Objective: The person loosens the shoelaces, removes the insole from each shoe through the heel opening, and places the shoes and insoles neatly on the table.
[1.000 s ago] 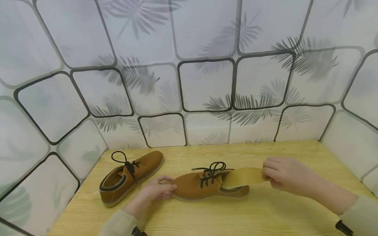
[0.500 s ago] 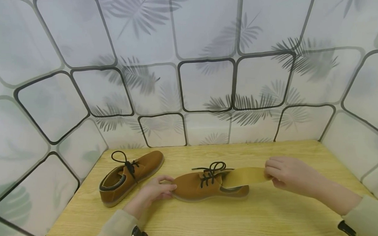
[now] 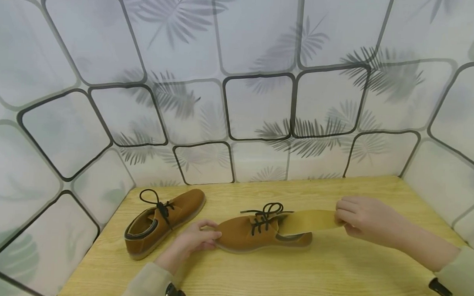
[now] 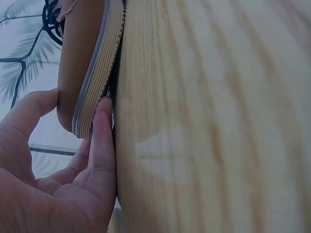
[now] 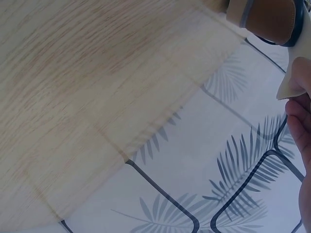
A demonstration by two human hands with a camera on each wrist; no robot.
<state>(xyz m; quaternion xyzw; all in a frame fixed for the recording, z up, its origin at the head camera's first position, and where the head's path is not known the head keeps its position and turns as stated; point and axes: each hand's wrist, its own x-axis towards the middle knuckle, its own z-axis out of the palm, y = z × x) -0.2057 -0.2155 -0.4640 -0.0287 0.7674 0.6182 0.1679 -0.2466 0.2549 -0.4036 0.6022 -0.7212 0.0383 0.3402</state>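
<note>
A brown lace-up shoe [image 3: 241, 236] lies at the middle of the table, its toe to the left. My left hand [image 3: 196, 239] pinches that toe; in the left wrist view the thumb [image 4: 46, 99] is on the upper and fingers reach under the ribbed sole [image 4: 99, 73]. A yellowish insole [image 3: 306, 221] sticks out of the shoe's opening toward the right; its front part is hidden inside. My right hand [image 3: 365, 220] pinches the insole's outer end above the table. In the right wrist view the hand [image 5: 300, 109] and insole [image 5: 299, 46] show only at the edge.
A second brown shoe [image 3: 143, 245] with black laces stands at the left, toe pointing to the back right. The wood-grain table [image 3: 279, 280] meets a patterned wall covering [image 3: 258, 109] at the back and both sides.
My right hand has moved slightly to the right, drawing the insole a little farther out of the shoe. The left hand and both shoes have stayed in place.
</note>
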